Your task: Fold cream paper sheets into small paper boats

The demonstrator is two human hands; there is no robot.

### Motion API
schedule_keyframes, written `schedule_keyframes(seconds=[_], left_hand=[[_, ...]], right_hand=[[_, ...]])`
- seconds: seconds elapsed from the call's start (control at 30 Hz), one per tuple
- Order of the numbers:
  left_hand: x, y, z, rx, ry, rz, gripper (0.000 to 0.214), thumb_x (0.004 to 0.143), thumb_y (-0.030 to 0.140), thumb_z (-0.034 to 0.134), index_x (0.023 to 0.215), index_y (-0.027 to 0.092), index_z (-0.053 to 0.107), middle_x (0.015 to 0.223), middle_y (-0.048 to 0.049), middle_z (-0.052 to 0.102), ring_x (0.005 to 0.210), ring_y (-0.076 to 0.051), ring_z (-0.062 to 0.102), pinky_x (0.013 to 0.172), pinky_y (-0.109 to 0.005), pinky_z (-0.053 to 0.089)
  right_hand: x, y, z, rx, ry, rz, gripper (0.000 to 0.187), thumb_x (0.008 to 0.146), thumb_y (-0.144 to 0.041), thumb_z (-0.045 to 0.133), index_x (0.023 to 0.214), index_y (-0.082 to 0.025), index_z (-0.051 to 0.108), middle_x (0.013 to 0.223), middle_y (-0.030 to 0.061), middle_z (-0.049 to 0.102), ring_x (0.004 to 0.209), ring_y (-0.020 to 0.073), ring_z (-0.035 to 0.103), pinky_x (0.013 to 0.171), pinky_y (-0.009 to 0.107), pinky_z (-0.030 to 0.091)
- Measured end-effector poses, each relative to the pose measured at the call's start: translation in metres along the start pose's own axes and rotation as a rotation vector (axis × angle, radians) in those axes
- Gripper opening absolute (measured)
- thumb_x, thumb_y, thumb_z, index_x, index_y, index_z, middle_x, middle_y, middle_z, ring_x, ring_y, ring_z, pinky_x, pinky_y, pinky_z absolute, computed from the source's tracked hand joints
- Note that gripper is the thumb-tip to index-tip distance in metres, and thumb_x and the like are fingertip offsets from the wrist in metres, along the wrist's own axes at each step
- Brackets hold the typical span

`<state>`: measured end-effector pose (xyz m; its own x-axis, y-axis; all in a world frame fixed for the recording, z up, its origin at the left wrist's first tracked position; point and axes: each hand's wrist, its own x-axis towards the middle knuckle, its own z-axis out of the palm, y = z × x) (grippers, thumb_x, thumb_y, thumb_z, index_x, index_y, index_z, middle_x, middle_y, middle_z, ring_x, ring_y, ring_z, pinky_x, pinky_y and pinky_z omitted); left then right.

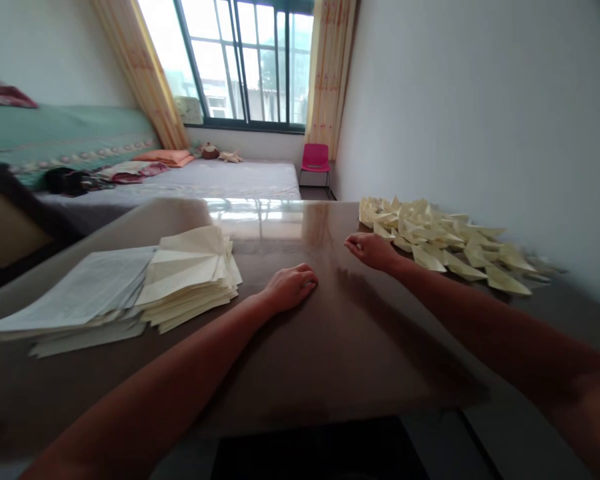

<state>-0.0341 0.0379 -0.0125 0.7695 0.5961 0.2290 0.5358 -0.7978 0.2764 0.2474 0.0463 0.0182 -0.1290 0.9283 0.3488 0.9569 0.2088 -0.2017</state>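
Note:
My left hand point(291, 288) rests on the brown table with its fingers curled in, and no object shows in it. It lies just right of a stack of cream paper sheets point(187, 270), whose top sheet has fold creases. Above the table my right hand point(371, 251) is held with fingertips drawn together; nothing is visible between them. Close by, to its right, spreads a heap of folded cream paper boats point(440, 237), piled along the wall side.
White printed sheets point(87, 283) lie in a stack at the left of the glossy table point(280, 360). Beyond its far edge are a bed point(250, 179) and a pink chair point(315, 158) beneath the window. A wall point(480, 100) bounds the right side.

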Motion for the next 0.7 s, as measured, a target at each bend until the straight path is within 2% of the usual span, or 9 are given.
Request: schedule_keyframes(seconds=[0.13, 0.2, 0.3, 0.37, 0.47, 0.5, 0.57, 0.6, 0.7], left_hand=[[0.0, 0.008, -0.002, 0.062, -0.039, -0.011, 0.03, 0.095, 0.031, 0.037, 0.109, 0.028, 0.063, 0.116, -0.001, 0.062, 0.102, -0.018, 0.061, 0.088, -0.027, 0.045], [0.002, 0.01, -0.006, 0.082, -0.069, -0.008, 0.031, 0.094, 0.028, 0.036, 0.11, 0.028, 0.063, 0.116, -0.0018, 0.061, 0.103, -0.018, 0.061, 0.088, -0.026, 0.045], [0.008, 0.01, -0.021, 0.088, -0.158, 0.014, 0.029, 0.092, 0.027, 0.043, 0.111, 0.029, 0.064, 0.119, -0.001, 0.061, 0.098, -0.016, 0.062, 0.085, -0.024, 0.046], [0.008, 0.002, -0.041, 0.081, -0.246, 0.03, 0.026, 0.086, 0.029, 0.055, 0.109, 0.03, 0.066, 0.115, 0.0009, 0.064, 0.097, -0.015, 0.062, 0.084, -0.021, 0.045], [-0.006, -0.022, -0.088, 0.08, -0.327, -0.017, 0.031, 0.079, 0.034, 0.065, 0.11, 0.028, 0.067, 0.112, 0.0008, 0.066, 0.097, -0.016, 0.062, 0.086, -0.02, 0.045], [-0.016, -0.033, -0.107, 0.086, -0.326, -0.071, 0.036, 0.079, 0.038, 0.065, 0.113, 0.026, 0.066, 0.117, -0.0011, 0.065, 0.101, -0.017, 0.061, 0.088, -0.021, 0.044], [-0.042, -0.055, -0.14, 0.083, -0.316, -0.315, 0.051, 0.076, 0.051, 0.066, 0.123, 0.03, 0.06, 0.129, -0.0002, 0.059, 0.112, -0.019, 0.056, 0.096, -0.024, 0.04], [-0.057, -0.064, -0.154, 0.093, -0.312, -0.381, 0.06, 0.074, 0.055, 0.066, 0.128, 0.029, 0.056, 0.133, -0.0019, 0.056, 0.116, -0.022, 0.054, 0.099, -0.027, 0.039], [-0.096, -0.084, -0.174, 0.079, -0.363, -0.508, 0.079, 0.066, 0.058, 0.071, 0.134, 0.024, 0.052, 0.137, -0.0077, 0.054, 0.121, -0.028, 0.052, 0.101, -0.032, 0.039]], right_hand=[[0.0, -0.035, 0.046, 0.182, -0.069, -0.158, 0.027, 0.09, -0.039, 0.05, 0.091, -0.023, 0.071, 0.081, 0.0013, 0.073, 0.07, 0.0146, 0.063, 0.067, 0.023, 0.042], [-0.001, -0.038, 0.056, 0.233, -0.042, -0.157, 0.029, 0.091, -0.038, 0.048, 0.091, -0.02, 0.071, 0.082, 0.0033, 0.073, 0.071, 0.0156, 0.062, 0.067, 0.024, 0.043], [-0.002, -0.033, 0.059, 0.291, -0.02, -0.146, 0.03, 0.091, -0.038, 0.047, 0.091, -0.018, 0.07, 0.08, 0.0038, 0.072, 0.07, 0.0159, 0.062, 0.066, 0.025, 0.043], [-0.003, -0.029, 0.058, 0.323, -0.026, -0.155, 0.029, 0.09, -0.037, 0.048, 0.09, -0.019, 0.07, 0.079, 0.0027, 0.072, 0.068, 0.0153, 0.062, 0.066, 0.024, 0.044], [-0.004, -0.027, 0.057, 0.351, -0.037, -0.167, 0.028, 0.089, -0.037, 0.049, 0.09, -0.019, 0.071, 0.079, 0.0026, 0.072, 0.068, 0.0153, 0.062, 0.066, 0.025, 0.044], [-0.004, -0.026, 0.057, 0.358, -0.038, -0.17, 0.028, 0.089, -0.036, 0.049, 0.09, -0.019, 0.071, 0.08, 0.0029, 0.073, 0.068, 0.0157, 0.062, 0.066, 0.025, 0.044], [-0.004, -0.027, 0.058, 0.365, -0.038, -0.174, 0.028, 0.088, -0.036, 0.05, 0.091, -0.019, 0.071, 0.082, 0.0037, 0.073, 0.069, 0.0166, 0.063, 0.066, 0.026, 0.043], [-0.004, -0.027, 0.059, 0.367, -0.037, -0.176, 0.028, 0.088, -0.037, 0.05, 0.091, -0.019, 0.071, 0.083, 0.0041, 0.073, 0.069, 0.017, 0.062, 0.066, 0.026, 0.043], [-0.005, -0.028, 0.06, 0.359, -0.03, -0.181, 0.028, 0.087, -0.037, 0.05, 0.09, -0.019, 0.072, 0.083, 0.0046, 0.073, 0.069, 0.0175, 0.062, 0.066, 0.027, 0.043]])
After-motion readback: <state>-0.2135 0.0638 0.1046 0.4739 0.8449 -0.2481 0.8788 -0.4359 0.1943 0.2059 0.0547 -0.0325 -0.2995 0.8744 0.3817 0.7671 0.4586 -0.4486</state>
